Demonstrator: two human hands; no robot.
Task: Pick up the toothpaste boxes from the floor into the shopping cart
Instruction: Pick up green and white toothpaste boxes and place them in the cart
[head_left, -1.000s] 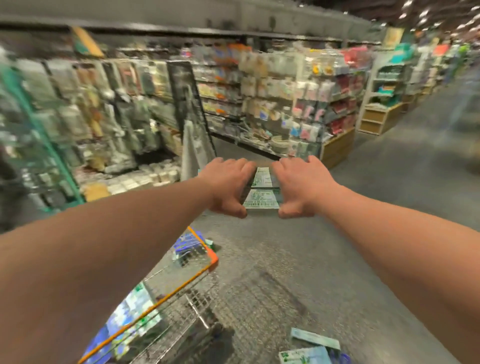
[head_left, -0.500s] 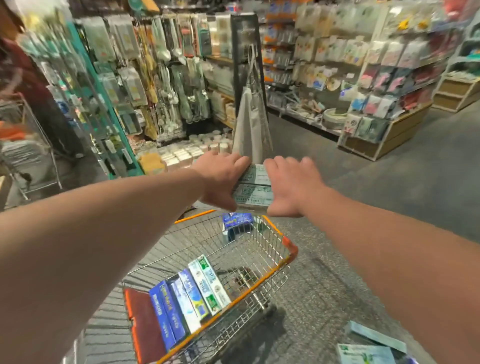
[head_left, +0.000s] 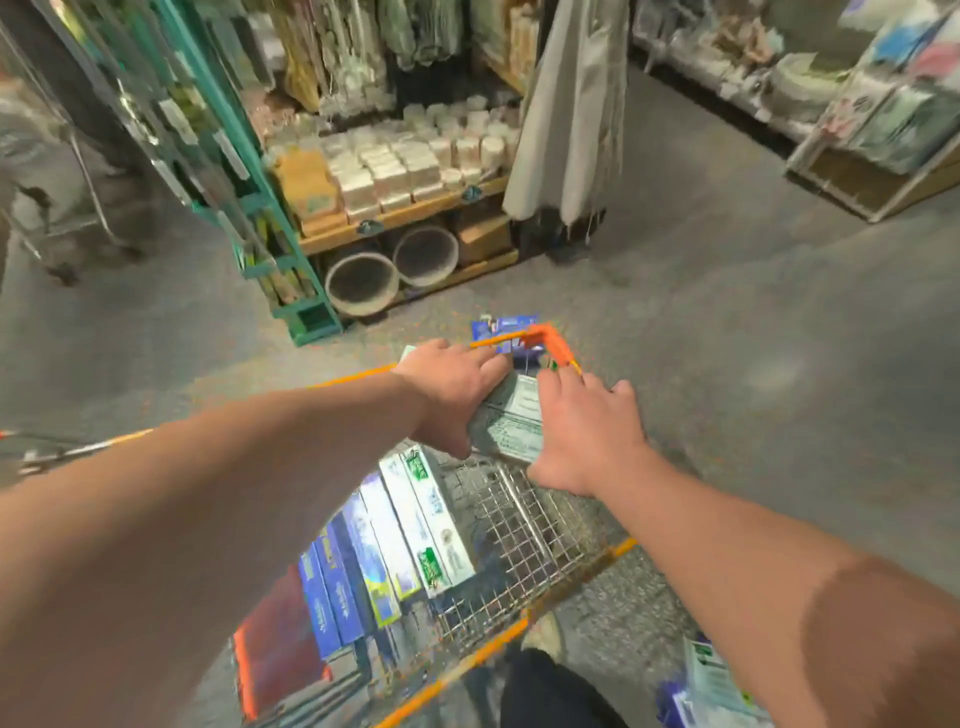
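While reaching out over the shopping cart at centre frame, grips a small stack of toothpaste boxes between left hand and right hand. Takes one end in each hand: fingers laid over the top, thumbs low on the near side, both partly closed round the stack. Cannot tell the count of boxes in it through the blur.

Holds the stack above the wire basket, close to the orange far corner, not yet set down.

Also noted:
- row of boxes lying flat, side by side, lower centre, inside the basket
- blue box at the far rim, upper centre; inside or outside, cannot tell
- more boxes on the floor, lower right corner, just beside a shoe and dark trouser leg

Risks, as judged from here:
- Could spill a box out of the stack on easing either grip before reaching the wire.
- Could drop the lot over the far rim and back onto the ground, given how close to that corner.
- Could land it askew across the tidy row on letting go from height; better lowered into the bare mesh at the far end.
- Could roll the cart away by leaning arms on the rim.
- Could tread on the lower-right boxes when stepping back.
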